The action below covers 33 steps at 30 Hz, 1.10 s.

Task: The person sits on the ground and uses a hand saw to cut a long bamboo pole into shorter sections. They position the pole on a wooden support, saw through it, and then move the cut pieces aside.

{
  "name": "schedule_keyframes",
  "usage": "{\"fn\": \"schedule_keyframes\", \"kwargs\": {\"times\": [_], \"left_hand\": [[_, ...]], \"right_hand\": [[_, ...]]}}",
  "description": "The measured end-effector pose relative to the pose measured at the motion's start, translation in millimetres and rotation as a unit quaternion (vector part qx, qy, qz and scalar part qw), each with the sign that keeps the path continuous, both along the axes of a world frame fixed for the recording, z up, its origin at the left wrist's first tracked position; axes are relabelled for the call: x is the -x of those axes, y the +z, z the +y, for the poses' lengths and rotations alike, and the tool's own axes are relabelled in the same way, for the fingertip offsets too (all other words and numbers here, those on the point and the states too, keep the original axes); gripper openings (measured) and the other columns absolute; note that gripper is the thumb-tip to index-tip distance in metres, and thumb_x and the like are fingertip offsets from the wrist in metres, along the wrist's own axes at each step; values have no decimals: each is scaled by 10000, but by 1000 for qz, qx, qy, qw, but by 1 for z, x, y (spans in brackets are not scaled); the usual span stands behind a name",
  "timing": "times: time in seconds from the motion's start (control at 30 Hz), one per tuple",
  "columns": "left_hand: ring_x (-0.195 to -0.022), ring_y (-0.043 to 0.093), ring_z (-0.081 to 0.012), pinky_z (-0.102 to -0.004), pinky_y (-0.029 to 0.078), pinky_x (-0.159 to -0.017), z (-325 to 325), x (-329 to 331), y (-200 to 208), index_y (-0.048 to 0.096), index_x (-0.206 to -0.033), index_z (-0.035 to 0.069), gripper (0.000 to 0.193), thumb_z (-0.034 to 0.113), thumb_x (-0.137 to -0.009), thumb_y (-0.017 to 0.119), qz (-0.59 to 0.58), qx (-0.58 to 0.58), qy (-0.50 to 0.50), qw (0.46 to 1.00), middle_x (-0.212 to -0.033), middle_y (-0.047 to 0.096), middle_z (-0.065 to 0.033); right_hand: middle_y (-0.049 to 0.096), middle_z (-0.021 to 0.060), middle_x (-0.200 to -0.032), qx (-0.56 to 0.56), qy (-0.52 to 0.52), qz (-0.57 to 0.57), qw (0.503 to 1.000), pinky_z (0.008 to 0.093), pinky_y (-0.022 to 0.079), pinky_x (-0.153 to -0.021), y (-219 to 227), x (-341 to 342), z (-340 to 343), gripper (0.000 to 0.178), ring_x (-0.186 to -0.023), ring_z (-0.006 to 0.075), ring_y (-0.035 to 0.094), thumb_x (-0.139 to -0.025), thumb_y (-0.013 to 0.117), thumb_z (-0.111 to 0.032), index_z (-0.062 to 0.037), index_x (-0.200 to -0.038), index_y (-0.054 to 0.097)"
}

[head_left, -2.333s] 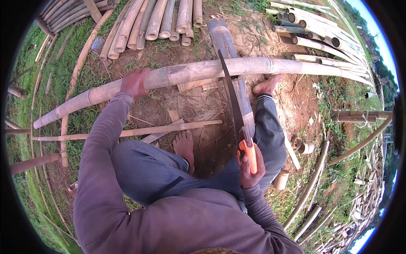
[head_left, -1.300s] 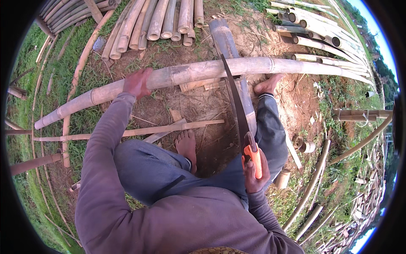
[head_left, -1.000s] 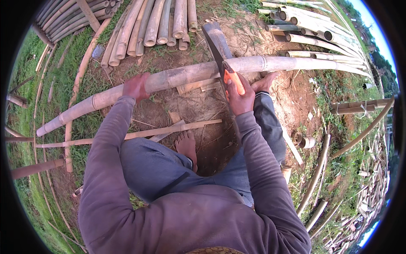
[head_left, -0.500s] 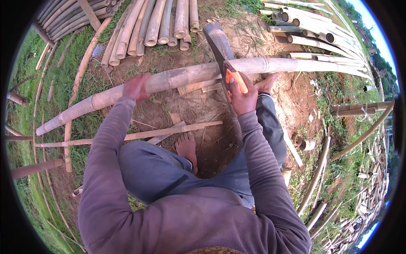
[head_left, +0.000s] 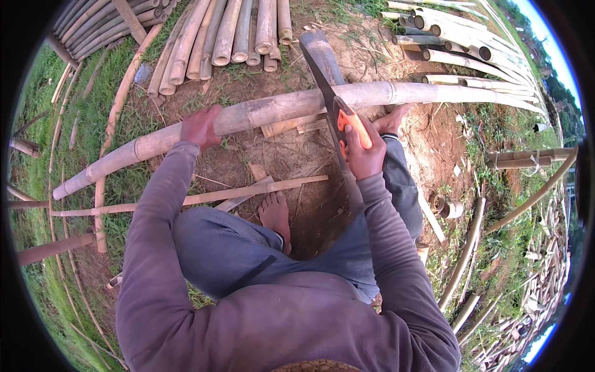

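A long, pale bamboo pole (head_left: 273,110) lies crosswise in front of me. My left hand (head_left: 201,127) is wrapped round it left of the middle. In my right hand (head_left: 364,149) is the orange handle of a hand saw (head_left: 317,74), its dark blade crossing the pole. Whether the teeth are inside a cut, I cannot tell. Under the pole near the blade, a thicker bamboo piece (head_left: 322,53) sticks out on the far side. My bare right foot (head_left: 395,118) is beside the pole, just right of the saw.
Cut bamboo poles (head_left: 232,31) lie in a row at the far side, with another stack (head_left: 458,43) at far right. A thin bamboo strip (head_left: 254,190) lies near my left foot (head_left: 274,214). Short bamboo offcuts (head_left: 449,208) sit on the ground to the right.
My right hand and the saw have drawn back slightly toward me along the blade's line. My left hand and the bamboo pole stay in place.
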<state>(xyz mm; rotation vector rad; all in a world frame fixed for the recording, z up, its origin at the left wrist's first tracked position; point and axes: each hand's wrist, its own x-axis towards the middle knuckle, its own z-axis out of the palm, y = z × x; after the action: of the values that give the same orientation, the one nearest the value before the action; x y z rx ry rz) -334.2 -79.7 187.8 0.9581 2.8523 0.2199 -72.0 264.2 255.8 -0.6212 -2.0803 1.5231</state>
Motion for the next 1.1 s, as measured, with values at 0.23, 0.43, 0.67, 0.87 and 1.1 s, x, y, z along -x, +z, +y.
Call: {"fn": "schedule_keyframes", "kwargs": {"times": [0.23,0.43,0.67,0.87,1.1], "left_hand": [[-1247,663,-377,-561,518,-1048,-12,11,8,536,-1459,189,931,290,-631,952,10,5,27,1000,-1310,684,-131],[-1245,666,-378,-564,518,-1045,-18,4,-8,531,-1461,190,928,282,-639,952,26,9,18,999,-1312,684,-132],[-1201,686,-399,-526,539,-1029,-2,7,7,539,-1476,160,948,273,-635,959,-31,30,12,999,-1331,687,-150],[-1184,686,-406,-522,543,-1004,-18,6,-4,560,-1446,149,909,260,-637,961,5,3,13,1000,-1283,701,-159],[-1183,684,-401,-526,531,-1019,5,1,11,563,-1425,156,893,276,-640,970,1,8,10,1000,-1254,708,-158]], "right_hand": [[778,151,-1174,67,-3,2,998,322,593,-860,1,-75,-32,418,-1048,161,728,-1030,722,-122,9,-1421,648],[747,178,-1314,-12,-4,14,1000,313,603,-955,8,-148,-50,453,-1216,202,720,-1046,680,-104,96,-1442,590],[779,213,-1096,-69,13,10,997,353,576,-851,10,19,-1,349,-938,229,755,-1019,721,-164,6,-1324,702],[757,140,-1277,45,-10,5,999,282,592,-818,7,-165,-55,438,-1023,122,739,-1055,677,-110,30,-1464,611],[787,138,-1077,-20,-4,51,999,316,571,-859,-10,-4,-4,385,-977,140,723,-1022,757,-193,22,-1334,691]]}}
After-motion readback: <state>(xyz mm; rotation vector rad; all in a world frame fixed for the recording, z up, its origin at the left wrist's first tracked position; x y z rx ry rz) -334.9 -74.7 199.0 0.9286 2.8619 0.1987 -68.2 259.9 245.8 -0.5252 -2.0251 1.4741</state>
